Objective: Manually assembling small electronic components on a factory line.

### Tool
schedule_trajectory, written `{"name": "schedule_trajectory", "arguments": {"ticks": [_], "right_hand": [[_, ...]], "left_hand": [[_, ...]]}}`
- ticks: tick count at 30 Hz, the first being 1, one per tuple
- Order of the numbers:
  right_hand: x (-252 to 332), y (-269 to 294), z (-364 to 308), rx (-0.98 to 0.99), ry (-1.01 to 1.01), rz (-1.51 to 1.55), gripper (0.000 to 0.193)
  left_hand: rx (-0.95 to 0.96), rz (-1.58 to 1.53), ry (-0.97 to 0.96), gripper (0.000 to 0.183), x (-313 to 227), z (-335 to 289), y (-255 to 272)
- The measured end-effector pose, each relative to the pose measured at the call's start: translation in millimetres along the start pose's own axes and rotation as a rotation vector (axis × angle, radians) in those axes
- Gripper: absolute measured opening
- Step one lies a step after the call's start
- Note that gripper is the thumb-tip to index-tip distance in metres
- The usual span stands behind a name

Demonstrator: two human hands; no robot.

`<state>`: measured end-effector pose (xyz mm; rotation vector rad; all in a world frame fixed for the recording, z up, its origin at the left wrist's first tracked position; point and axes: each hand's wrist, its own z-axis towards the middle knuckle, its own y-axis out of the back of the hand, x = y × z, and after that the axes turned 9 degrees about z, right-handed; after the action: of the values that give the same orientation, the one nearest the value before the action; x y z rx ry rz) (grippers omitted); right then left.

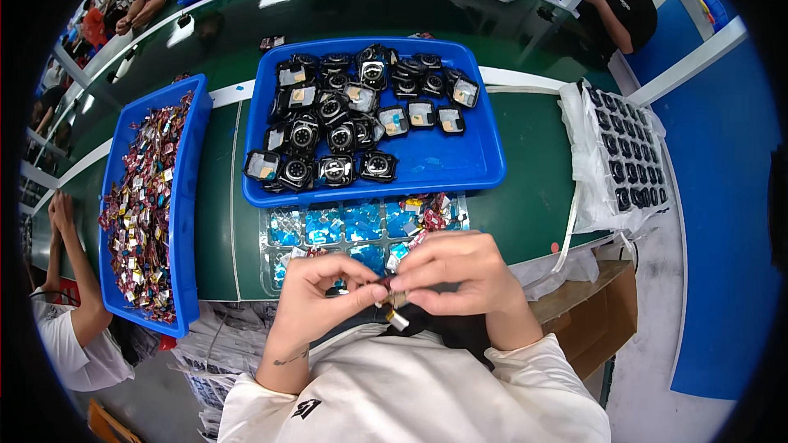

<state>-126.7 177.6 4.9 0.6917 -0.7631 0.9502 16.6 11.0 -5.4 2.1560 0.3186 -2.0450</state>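
Note:
Just in front of my body, my left hand (322, 289) and my right hand (461, 272) meet with thumbs and fingertips pinched. Between them is a small electronic part (397, 320) with dark red, yellow and silver-white bits; its silver-white end hangs down, and the fingers hide much of the rest. Right behind my hands lies a clear compartment tray (264, 256) with blue film-like pieces and some red parts. Beyond it, a blue bin (497, 135) holds many black watch cases (336, 169), some with the round sensor side up.
At the left stands a long blue bin (195, 197) full of small red, white and yellow parts (146, 221). White-wrapped trays of black pieces (636, 148) are stacked at the right, above a cardboard box (611, 312). Co-workers sit at the left and across the green table (529, 152).

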Motion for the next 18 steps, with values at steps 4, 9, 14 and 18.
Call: {"name": "schedule_trajectory", "arguments": {"ticks": [4, 9, 14, 18], "right_hand": [[14.6, 8.9, 0.7, 0.263, -0.017, 0.013, 0.014], [16.1, 18.3, 12.1, 0.349, -0.135, 0.08, 0.007], [-21.8, 81.3, 48.1, -0.302, -0.15, -0.273, 0.011], [-98.0, 183.7, 71.1, -0.703, -0.221, -0.699, 0.033]], "left_hand": [[0.296, 0.187, 0.008, 0.013, -6.0, 3.3, 4.9], [0.278, 0.127, -0.008, 0.02, -4.1, 5.5, 0.3], [-0.299, 0.227, -0.13, 0.031, 5.5, 8.2, 0.6], [-0.395, 0.249, -0.168, 0.027, 4.0, 5.4, 4.0]]}}
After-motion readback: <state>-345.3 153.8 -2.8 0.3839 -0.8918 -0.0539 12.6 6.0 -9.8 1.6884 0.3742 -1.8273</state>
